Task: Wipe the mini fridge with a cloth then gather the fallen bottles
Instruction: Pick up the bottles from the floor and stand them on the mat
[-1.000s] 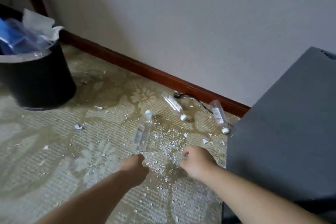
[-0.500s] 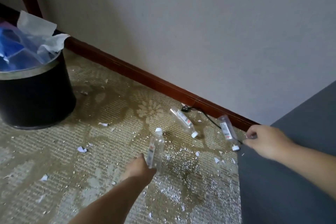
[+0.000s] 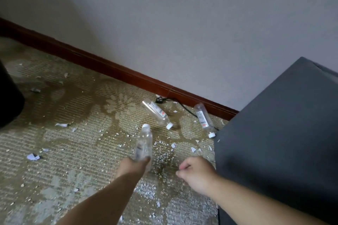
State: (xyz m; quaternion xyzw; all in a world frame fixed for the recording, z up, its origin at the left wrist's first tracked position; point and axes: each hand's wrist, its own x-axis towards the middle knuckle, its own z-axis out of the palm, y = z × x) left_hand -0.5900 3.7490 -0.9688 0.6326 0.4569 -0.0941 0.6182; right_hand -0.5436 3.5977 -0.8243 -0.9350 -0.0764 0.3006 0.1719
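Now the left hand [image 3: 132, 167] lifts one clear bottle [image 3: 144, 143] by its bottom; the right hand [image 3: 196, 173] is back beside it, curled on nothing. A second bottle [image 3: 157, 113] and a third bottle [image 3: 203, 119] lie on the carpet [image 3: 73, 151], probably light and slippery, so grab their middles.

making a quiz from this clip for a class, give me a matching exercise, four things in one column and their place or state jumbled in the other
Column one:
1. left hand
2. right hand
3. fallen bottle beside the mini fridge
4. black plug

Column two:
A. lying on the carpet, cap toward the camera
B. fingers curled, holding nothing
C. next to the skirting board
D. gripping a clear bottle

Pairs: 1-D, 2-B, 3-A, 4-C
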